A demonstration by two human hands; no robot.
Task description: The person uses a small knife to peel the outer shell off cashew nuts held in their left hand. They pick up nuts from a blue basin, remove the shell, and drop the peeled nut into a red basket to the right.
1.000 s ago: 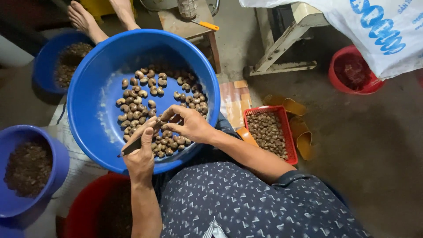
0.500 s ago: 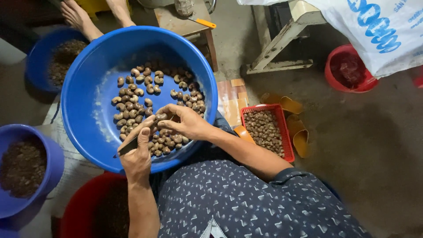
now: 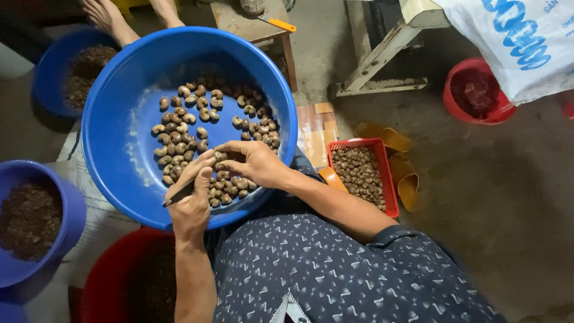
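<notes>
Watching through the head camera, I am seeing the fingers (image 3: 203, 162) of my left hand (image 3: 192, 200) closing around a thin dark tool (image 3: 179, 195), which is lying slantwise across the palm with its tip pointing toward the lower left, seemingly braced there for prying. The fingers of my right hand (image 3: 254, 162) are pinching together on a single nut (image 3: 220, 156), holding it right against the left fingertips so the two hands are meeting over it. Both hands are working just above the heap of curved brown nuts (image 3: 206, 122) lying in the big blue basin (image 3: 119, 119), which is resting in my lap, keeping the supply within easy reach. To my right, a small red basket (image 3: 388, 179) is sitting on the concrete floor (image 3: 508, 197), holding smaller, darker pieces; yellow sandals (image 3: 400, 173) are lying beside it. On my left, a blue bucket (image 3: 66, 209) of dark brown scraps is standing near, and a red tub (image 3: 107, 281) is sitting below the basin. Beyond the basin, another person's bare feet (image 3: 104, 15) are resting by a second blue bowl (image 3: 48, 72).
</notes>
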